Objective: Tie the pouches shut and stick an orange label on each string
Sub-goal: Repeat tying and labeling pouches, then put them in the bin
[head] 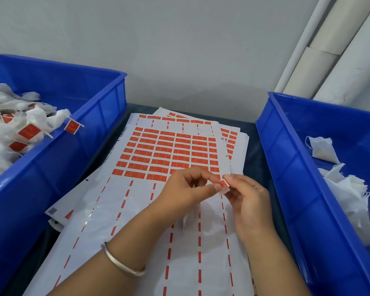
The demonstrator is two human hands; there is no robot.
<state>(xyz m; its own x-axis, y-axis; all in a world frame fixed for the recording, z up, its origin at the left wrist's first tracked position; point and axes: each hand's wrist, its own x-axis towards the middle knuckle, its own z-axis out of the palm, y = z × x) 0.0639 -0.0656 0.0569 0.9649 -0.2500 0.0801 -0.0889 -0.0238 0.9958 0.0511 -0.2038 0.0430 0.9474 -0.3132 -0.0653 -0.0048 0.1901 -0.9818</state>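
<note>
— Where do we stand?

— Judging by the deep blue plastic bin on our left (58, 116), we've finished a good heap: soft white gauze pouches tagged with orange labels (28, 131) fill it. The blue plastic bin on our right (286, 159) holds a few limp, untagged white gauze pouches (346, 189), so work remains.

— And now?

— Both our left hand (186, 189) and right hand (248, 199) pinch one small glossy orange rectangular label (223, 184) between thumb and fingertips, above the slick white sheet of orange stickers (169, 150). A translucent pouch seems to hang below our hands, blurred; we can't see its string.
</note>
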